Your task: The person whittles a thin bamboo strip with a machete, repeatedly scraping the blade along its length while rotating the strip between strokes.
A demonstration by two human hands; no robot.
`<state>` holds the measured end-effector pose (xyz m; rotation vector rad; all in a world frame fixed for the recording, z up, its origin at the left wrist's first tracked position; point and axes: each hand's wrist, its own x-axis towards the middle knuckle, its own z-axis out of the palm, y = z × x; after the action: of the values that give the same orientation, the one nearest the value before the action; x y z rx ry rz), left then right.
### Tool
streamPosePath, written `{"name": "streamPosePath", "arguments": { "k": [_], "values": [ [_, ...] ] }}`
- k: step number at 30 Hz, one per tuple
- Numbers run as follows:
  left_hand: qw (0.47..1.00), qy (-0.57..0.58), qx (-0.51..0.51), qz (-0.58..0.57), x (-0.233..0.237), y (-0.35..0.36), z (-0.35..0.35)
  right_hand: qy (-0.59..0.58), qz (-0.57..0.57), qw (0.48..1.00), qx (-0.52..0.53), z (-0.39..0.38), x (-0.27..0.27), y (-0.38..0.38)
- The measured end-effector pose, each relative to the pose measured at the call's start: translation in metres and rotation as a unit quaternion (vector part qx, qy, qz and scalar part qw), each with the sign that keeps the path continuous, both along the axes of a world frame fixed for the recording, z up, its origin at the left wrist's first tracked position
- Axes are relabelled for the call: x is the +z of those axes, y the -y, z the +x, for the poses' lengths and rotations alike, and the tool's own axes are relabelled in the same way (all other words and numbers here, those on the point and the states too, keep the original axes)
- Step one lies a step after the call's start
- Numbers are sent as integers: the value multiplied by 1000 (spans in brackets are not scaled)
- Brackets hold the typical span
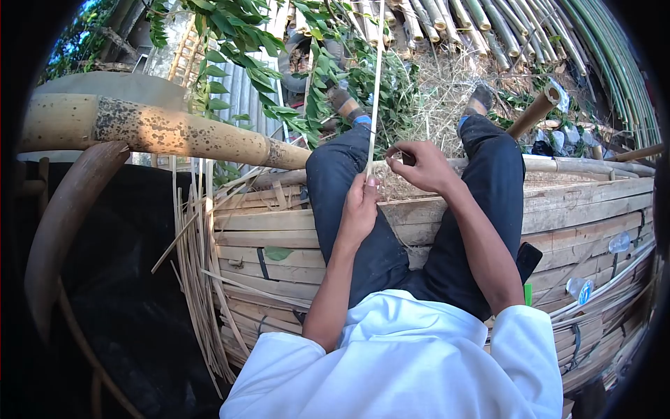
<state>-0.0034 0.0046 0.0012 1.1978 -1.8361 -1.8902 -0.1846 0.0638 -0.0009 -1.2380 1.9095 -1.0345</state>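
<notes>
A long, thin, pale bamboo strip [377, 84] runs upward from between my knees to the top edge of the view. My left hand [360, 208] is closed around its lower end, thumb on top. Just right of the strip, my right hand [421, 166] is raised with its fingers curled and thumb and forefinger close together. Whether anything small sits between those fingertips, I cannot make out. Both hands are above my dark trousers, at knee height.
Under my legs lie stacked bamboo slats [272, 222]. A thick bamboo pole [188, 136] crosses at left, above a bundle of thin strips [202, 293]. Plastic cups [579, 288] and a phone [528, 261] lie at right. Bamboo poles [488, 28] and leafy branches [244, 42] are ahead.
</notes>
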Motion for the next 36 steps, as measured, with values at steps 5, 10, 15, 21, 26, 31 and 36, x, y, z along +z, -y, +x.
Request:
{"name": "streamPosePath", "arguments": {
  "k": [5, 10, 15, 21, 26, 31, 36],
  "values": [
    [976, 71, 7, -207, 11, -8, -7, -241, -68, 967, 52, 16, -12, -3],
    [965, 154, -22, -213, 22, -14, -5, -264, -23, 961, 82, 39, -5, 1],
    [930, 177, -17, -321, 21, -21, -3, -303, -48, 952, -3, 44, -31, 7],
    [920, 178, -13, -348, 10, -23, 0, -313, -43, 949, 0, 41, -36, 7],
    [920, 187, 4, -344, 16, -33, 10, -315, 20, 948, -41, 15, -43, 11],
    [921, 200, 1, -335, 20, -32, 14, -324, 32, 945, -41, 2, -52, 16],
    [919, 216, -23, -329, 32, -44, 37, -282, 110, 934, -187, -45, -50, 18]
  ]
}}
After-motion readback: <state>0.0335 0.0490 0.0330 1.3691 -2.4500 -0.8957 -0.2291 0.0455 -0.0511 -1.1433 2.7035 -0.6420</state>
